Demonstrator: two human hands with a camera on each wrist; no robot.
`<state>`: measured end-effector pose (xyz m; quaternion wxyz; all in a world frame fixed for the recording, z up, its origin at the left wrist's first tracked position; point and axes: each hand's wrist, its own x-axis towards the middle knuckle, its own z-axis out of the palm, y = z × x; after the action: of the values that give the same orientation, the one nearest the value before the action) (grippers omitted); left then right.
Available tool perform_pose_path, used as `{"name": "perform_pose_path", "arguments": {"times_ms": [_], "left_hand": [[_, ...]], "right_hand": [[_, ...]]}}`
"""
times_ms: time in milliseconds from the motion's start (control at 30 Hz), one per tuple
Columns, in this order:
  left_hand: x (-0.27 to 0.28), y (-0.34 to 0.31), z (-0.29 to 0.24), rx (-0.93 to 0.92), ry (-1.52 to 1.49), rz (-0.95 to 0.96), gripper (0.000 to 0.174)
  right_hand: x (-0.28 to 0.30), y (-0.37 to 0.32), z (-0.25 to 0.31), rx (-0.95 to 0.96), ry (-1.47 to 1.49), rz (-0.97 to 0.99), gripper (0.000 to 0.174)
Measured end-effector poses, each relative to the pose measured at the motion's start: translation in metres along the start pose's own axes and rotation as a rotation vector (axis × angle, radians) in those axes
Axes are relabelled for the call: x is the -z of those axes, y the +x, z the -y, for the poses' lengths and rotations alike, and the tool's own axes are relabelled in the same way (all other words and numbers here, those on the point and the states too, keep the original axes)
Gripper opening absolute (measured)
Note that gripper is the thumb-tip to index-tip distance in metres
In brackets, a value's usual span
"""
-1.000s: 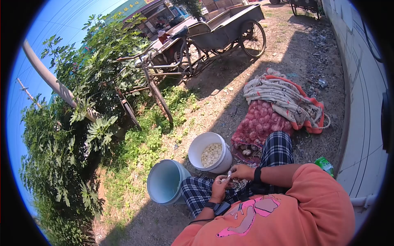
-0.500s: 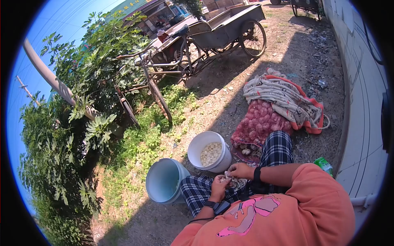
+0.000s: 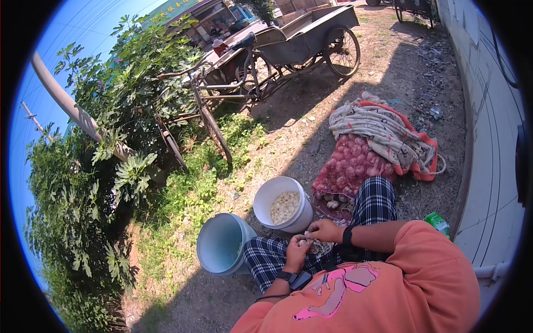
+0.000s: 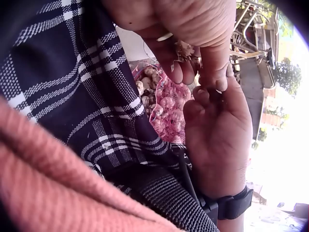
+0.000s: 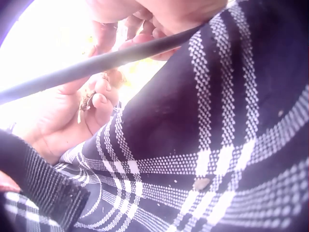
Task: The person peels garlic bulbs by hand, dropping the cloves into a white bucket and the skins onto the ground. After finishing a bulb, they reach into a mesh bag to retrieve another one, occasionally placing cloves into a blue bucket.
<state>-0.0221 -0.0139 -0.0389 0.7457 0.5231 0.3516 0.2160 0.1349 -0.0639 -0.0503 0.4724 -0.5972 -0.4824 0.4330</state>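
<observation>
In front of the lap, the left hand [image 3: 296, 254] and the right hand [image 3: 327, 231] meet at the fingertips. Curled fingers of the left hand hold broken garlic [image 4: 184, 50] with dry brown skin and root bits, shown in the left wrist view. Thumb and fingers of the right hand [image 4: 219, 128] pinch a garlic clove there, mostly hidden by the fingertips. Loose garlic skins [image 3: 321, 248] lie on the lap below the hands. Just beyond them stands a white bucket [image 3: 304, 217] with peeled cloves [image 3: 285, 207] in it.
A pale blue bucket [image 3: 206, 244] stands left of the left knee. Red mesh sack [image 3: 352, 161] of garlic bulbs lies beyond the right knee, a white cloth sack [image 3: 369, 125] over its far end. A green packet [image 3: 438, 224] is by the wall [image 3: 488, 166]; a cargo tricycle [image 3: 300, 47] stands farther off.
Both hands stay together over the lap. The right hand's fingers have shifted slightly left and closer to the left fingertips; the white piece between them is now more hidden.
</observation>
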Motion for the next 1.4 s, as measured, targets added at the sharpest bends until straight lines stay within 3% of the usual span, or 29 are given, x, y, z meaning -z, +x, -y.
{"name": "perform_pose_path", "arguments": {"times_ms": [433, 600, 733, 833, 900, 1133, 1200, 1400], "left_hand": [[-0.004, -0.001, 0.000, 0.017, -0.046, -0.004, 0.023], [-0.004, -0.001, 0.001, -0.012, -0.055, 0.023, 0.021], [-0.004, -0.001, -0.001, 0.002, -0.042, 0.020, 0.020], [-0.001, 0.000, 0.000, 0.044, -0.073, 0.002, 0.019], [0.000, 0.002, 0.001, 0.080, -0.105, -0.015, 0.018], [0.002, 0.006, -0.001, 0.077, -0.183, 0.041, 0.019], [0.005, 0.006, 0.004, 0.091, -0.192, 0.046, 0.018], [-0.003, 0.004, -0.001, 0.095, -0.112, 0.014, 0.017]], "right_hand": [[0.002, 0.004, 0.004, -0.152, 0.104, -0.016, 0.022], [0.006, 0.002, 0.016, -0.265, 0.275, 0.018, 0.024], [0.007, 0.006, 0.005, -0.266, 0.146, 0.039, 0.024], [0.004, 0.012, -0.010, -0.348, 0.256, 0.079, 0.024], [0.008, 0.010, -0.007, -0.380, 0.528, 0.156, 0.026], [0.010, 0.001, 0.023, -0.273, 0.329, 0.187, 0.026], [0.010, -0.001, 0.024, -0.165, 0.283, 0.174, 0.028], [0.011, 0.003, 0.014, -0.121, 0.286, 0.077, 0.017]]}}
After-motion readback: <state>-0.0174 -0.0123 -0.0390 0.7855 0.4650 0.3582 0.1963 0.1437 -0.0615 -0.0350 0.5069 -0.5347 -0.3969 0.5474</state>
